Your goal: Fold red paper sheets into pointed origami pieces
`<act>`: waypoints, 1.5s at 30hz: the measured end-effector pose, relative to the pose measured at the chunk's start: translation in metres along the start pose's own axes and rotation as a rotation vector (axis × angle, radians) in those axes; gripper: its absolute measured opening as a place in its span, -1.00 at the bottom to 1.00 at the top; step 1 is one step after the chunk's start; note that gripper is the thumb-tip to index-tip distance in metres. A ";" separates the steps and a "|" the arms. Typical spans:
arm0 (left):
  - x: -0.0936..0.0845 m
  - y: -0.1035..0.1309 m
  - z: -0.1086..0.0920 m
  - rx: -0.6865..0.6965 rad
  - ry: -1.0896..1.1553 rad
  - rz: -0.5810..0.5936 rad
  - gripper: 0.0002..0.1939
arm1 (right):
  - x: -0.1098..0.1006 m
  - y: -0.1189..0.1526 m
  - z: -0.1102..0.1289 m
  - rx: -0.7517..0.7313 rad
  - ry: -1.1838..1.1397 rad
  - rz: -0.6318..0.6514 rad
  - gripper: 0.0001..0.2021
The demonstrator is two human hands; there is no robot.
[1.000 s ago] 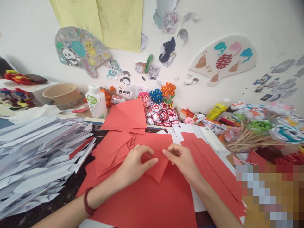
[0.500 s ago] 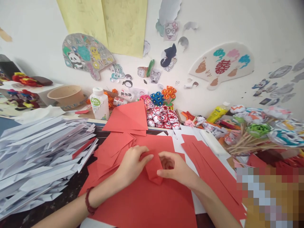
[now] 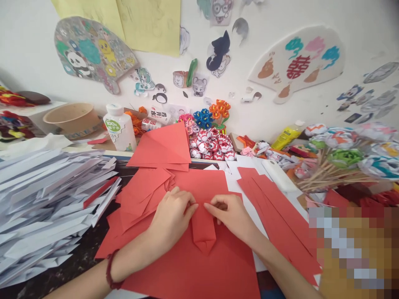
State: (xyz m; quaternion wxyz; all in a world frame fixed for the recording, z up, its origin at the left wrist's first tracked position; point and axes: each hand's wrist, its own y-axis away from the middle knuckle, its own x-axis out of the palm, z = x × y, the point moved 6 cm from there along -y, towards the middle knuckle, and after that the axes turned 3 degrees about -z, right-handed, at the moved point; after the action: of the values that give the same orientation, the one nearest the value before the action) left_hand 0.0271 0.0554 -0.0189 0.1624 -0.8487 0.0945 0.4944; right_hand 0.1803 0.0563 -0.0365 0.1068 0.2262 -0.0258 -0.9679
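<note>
A folded strip of red paper (image 3: 204, 228) with a pointed near end is held between my two hands, over a large red sheet (image 3: 199, 276). My left hand (image 3: 176, 211) pinches its far left edge between thumb and fingers. At the far right edge, my right hand (image 3: 227, 211) pinches it the same way, fingers curled. A dark red bracelet (image 3: 112, 270) circles my left wrist. Left of the strip lie overlapping red paper pieces (image 3: 140, 195); cut red strips (image 3: 277, 216) lie to the right.
Folded white paper strips (image 3: 52, 203) are heaped at left. Along the back stand a white bottle (image 3: 121, 128), red-and-white paper flowers (image 3: 212, 145) and a yellow bottle (image 3: 286, 136). Paper flowers on sticks (image 3: 339, 166) lie at right. Leaning red sheets (image 3: 160, 145) stand behind my hands.
The folded red paper has turned more upright, with its pointed end now towards me. My right fingers have closed on its far edge. The camera view has shifted slightly.
</note>
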 end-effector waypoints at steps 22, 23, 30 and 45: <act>0.015 0.011 -0.025 0.394 -0.428 -0.296 -0.78 | 0.008 0.012 0.004 -0.395 0.642 -0.393 -0.77; 0.015 0.011 -0.026 0.405 -0.430 -0.291 -0.77 | 0.008 0.012 0.005 -0.401 0.657 -0.392 -0.76; 0.016 0.012 -0.022 0.415 -0.280 -0.235 -0.76 | 0.007 0.011 0.001 -0.337 0.570 -0.383 -0.81; 0.015 0.012 -0.015 0.313 -0.146 -0.123 -0.75 | 0.008 0.020 0.012 -0.509 0.617 -0.360 -0.77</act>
State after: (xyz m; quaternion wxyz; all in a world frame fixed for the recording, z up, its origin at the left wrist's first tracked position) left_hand 0.0429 0.0392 -0.0272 0.3289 -0.7792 0.1060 0.5229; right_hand 0.1718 0.0353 -0.0277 -0.0086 0.4722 0.2863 -0.8337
